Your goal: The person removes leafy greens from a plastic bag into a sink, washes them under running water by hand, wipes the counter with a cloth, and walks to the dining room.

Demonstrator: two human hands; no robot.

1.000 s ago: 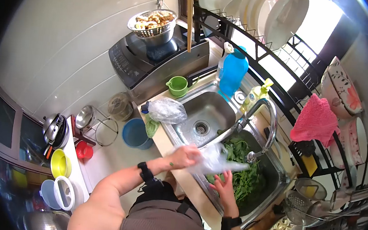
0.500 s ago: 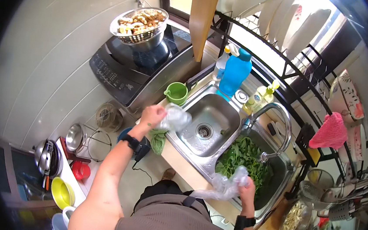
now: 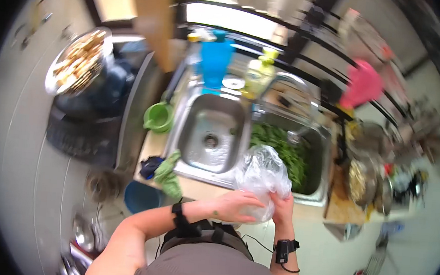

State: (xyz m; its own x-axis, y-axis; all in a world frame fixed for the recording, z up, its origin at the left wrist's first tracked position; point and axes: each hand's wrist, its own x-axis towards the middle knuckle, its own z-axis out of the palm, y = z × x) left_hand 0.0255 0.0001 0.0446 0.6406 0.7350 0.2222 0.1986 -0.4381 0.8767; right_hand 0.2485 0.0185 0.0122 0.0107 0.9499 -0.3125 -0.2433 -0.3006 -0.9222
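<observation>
A crumpled clear plastic bag (image 3: 263,172) is bunched between my two hands, over the front edge of the double sink. My left hand (image 3: 240,206) lies against the bag's left side with its fingers extended and slightly apart. On the other side, my right hand (image 3: 281,205) grips the bag, thumb and fingers closed on it. Leafy greens (image 3: 286,154) fill part of the right basin, behind the bag. The left basin (image 3: 210,131) shows its drain and bare wet metal. Motion blurs the view somewhat.
A green cloth (image 3: 169,175) and a green cup (image 3: 159,117) sit left of the sink. Behind it stand a blue bottle (image 3: 215,61), a soap bottle (image 3: 259,75) and the faucet (image 3: 314,101). A colander of food (image 3: 80,62) is at the left, a cutting board (image 3: 348,201) at the right.
My hands have come together around the plastic, which was in two separate bunches half a second ago. The view has turned, and the sink now appears further left and more level.
</observation>
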